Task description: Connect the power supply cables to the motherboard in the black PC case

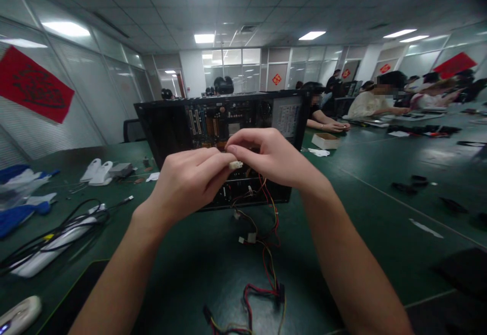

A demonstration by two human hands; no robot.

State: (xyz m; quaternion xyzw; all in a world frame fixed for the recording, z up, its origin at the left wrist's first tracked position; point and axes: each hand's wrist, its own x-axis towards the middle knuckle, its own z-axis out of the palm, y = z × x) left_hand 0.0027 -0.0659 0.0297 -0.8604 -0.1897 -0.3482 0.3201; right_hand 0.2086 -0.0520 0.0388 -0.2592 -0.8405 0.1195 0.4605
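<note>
A white power connector [236, 165] is pinched in the fingers of my left hand [194, 180], in front of the open computer case [160, 124]. My right hand [268, 155] meets it there with fingers curled and pressed together, their tips touching the left fingers; what they hold is hidden. Behind both hands the motherboard [207, 122] shows inside the case. Red, yellow and black power cables [274, 213] hang out of the case and spread over the green table, with white plugs [251, 237] and black plugs [281, 293] along them.
On the left lie a white power strip [57, 246] with coiled black cord, blue-and-white gloves [23, 213] and a grey metal box [120, 170]. A small cardboard box [325, 141] stands right of the case. Other people [375, 101] sit farther along the table [365, 213].
</note>
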